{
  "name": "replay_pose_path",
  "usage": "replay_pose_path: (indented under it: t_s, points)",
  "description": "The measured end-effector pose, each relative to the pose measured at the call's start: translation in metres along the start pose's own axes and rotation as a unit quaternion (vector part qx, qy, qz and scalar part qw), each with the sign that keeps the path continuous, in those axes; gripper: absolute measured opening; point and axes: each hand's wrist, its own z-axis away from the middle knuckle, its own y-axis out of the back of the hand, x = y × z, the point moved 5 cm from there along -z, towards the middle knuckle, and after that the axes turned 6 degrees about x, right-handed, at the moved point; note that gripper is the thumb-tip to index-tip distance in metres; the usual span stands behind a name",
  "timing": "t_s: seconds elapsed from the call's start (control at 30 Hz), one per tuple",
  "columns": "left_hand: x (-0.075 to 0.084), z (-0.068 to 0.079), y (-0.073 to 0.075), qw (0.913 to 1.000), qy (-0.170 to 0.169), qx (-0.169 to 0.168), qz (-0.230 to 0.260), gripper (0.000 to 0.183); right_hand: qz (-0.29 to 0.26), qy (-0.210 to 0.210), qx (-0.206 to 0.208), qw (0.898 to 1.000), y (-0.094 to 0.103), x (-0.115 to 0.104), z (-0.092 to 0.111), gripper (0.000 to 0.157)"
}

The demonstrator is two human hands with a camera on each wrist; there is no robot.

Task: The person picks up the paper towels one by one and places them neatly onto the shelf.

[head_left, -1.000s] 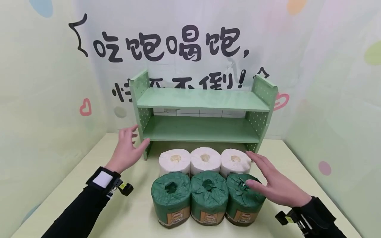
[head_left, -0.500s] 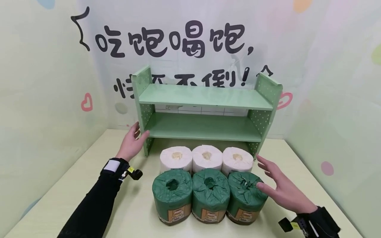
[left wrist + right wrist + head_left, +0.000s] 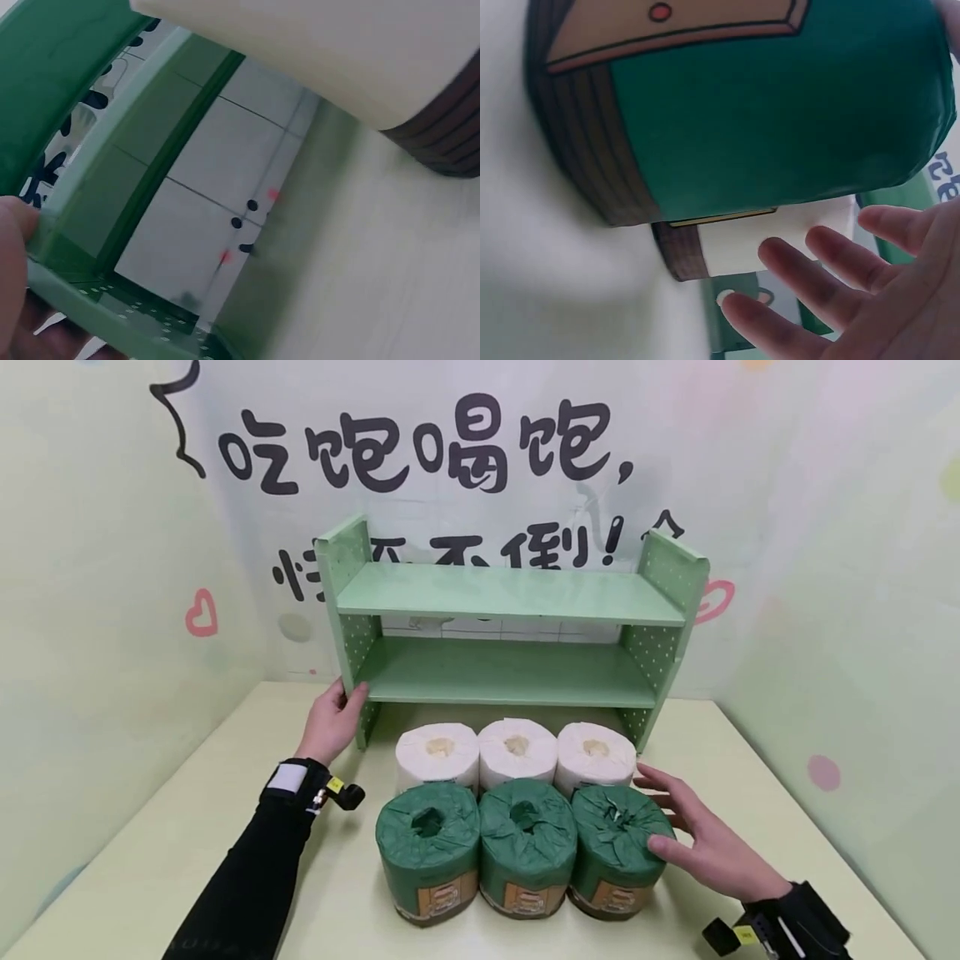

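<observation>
My left hand (image 3: 328, 725) grips the left side panel of a light green two-tier shelf (image 3: 513, 672), with the thumb in front and the fingers behind the panel. The left wrist view shows the thumb (image 3: 11, 255) and the dotted panel (image 3: 135, 315) close up. My right hand (image 3: 716, 852) is beside the right-hand green toilet roll (image 3: 617, 852), fingers extended and thumb near its edge. Whether the thumb touches it, I cannot tell. Three green-wrapped rolls stand in front of three white toilet rolls (image 3: 517, 747), all upright before the shelf.
The shelf and rolls stand on a pale table (image 3: 187, 827). Walls enclose it at the back and both sides. The back wall (image 3: 480, 460) carries large dark lettering right behind the shelf.
My left hand has moved in from beside the shelf and taken hold of its left side panel. My right hand has shifted slightly right, off the top of the right-hand green roll to its side.
</observation>
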Motion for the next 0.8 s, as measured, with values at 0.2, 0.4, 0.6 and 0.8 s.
replay_pose_path:
  t_s: [0.2, 0.4, 0.6, 0.8]
  points:
    - [0.0, 0.005, 0.0, 0.9998, 0.007, 0.017, 0.008, 0.041, -0.034, 0.011, -0.028, 0.999, 0.0, 0.006, 0.002, 0.083]
    - [-0.001, 0.006, 0.0, 0.9999, 0.01, 0.008, 0.012, 0.044, -0.067, 0.03, -0.059, 0.996, -0.005, 0.004, 0.004, 0.094]
    - [-0.001, 0.006, 0.0, 0.9998, 0.01, -0.004, 0.017, 0.047, -0.044, 0.013, -0.063, 0.997, -0.013, 0.004, 0.006, 0.101]
    - [-0.001, 0.007, 0.001, 0.9998, 0.01, -0.008, 0.014, 0.049, -0.014, 0.0, -0.047, 0.999, -0.014, 0.003, 0.006, 0.104]
